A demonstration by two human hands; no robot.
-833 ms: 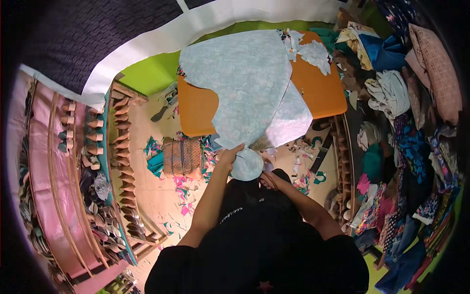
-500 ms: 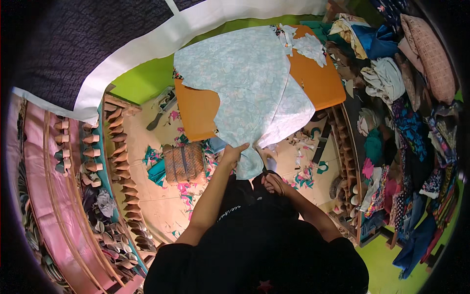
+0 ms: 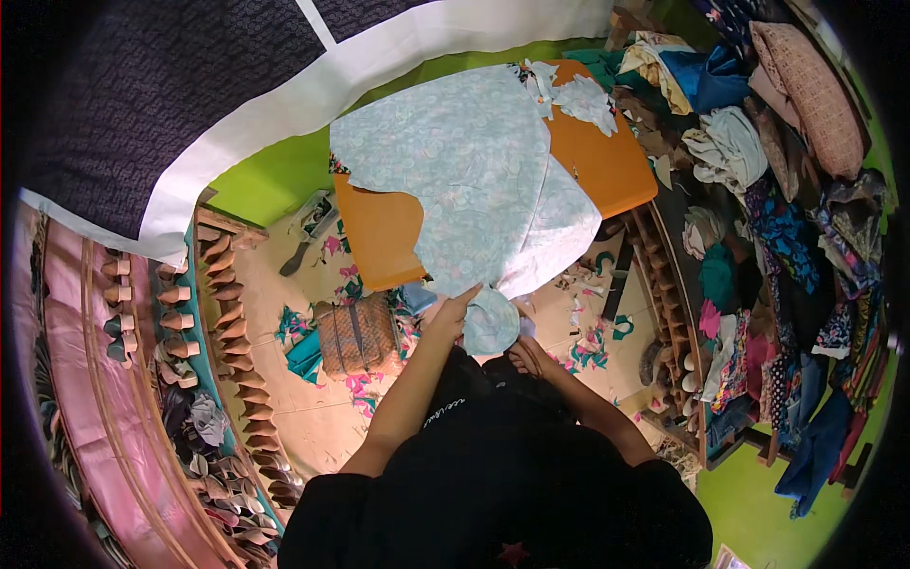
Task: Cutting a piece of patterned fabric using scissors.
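Observation:
A light blue-green patterned cloth [image 3: 464, 180] lies over the orange table [image 3: 602, 171] and hangs off its near edge, drawn to a narrow gather. My left hand [image 3: 449, 321] is closed on that gather, the forefinger and thumb at the cloth. Below the pinch, the cloth's end flares into a rounded flap [image 3: 491, 324]. My right hand [image 3: 533, 360] is just right of the flap, low in front of my dark clothes, with its fingers curled. What it holds, if anything, is lost against the black behind it.
Cloth scraps [image 3: 583, 102] lie at the table's far right corner. A brown woven bag [image 3: 358, 337] sits on the floor among colourful offcuts [image 3: 592, 351]. Wooden shoe lasts [image 3: 232, 322] line racks on both sides. Fabric piles [image 3: 730, 152] crowd the right shelf; dark cloth hangs upper left.
The flap below my left hand has turned and spread rounder. My right hand has shifted slightly down, and the dark shape beside it no longer shows against the cloth. The view has tilted a little.

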